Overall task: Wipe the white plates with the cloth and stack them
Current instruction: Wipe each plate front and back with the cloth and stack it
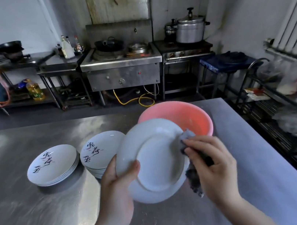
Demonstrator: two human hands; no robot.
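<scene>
Fingers of the left hand [115, 182] curl round the near-left rim of a white plate [157, 161], thumb lying across its upturned underside, holding it tilted in the air above the steel table [43, 214]. Fingers of the right hand [213, 166] are bent round a dark cloth [188, 137], pressing it against the plate's right rim; part of the cloth sticks up past the fingertips and part hangs below the palm.

Just beyond the right fingertips sits a pink basin [192, 117] on the table, its near wall partly hidden by the plate. Just left of the left thumb stands a stack of plates [97, 152] with painted characters on the top one, its right edge hidden behind the held plate. Further left, just apart from that stack, is a second stack of plates [53, 165] with the same marking.

Left of both stacks and nearer than the wrists the table top shows bare, scuffed and shiny. Its far edge runs behind the basin, its right edge well to the right of the right hand.

Across a strip of dark floor stands a steel stove [121, 66] with a wok; a pressure cooker [190, 27] to its right; a wire rack [276, 97] to the right of the table.
</scene>
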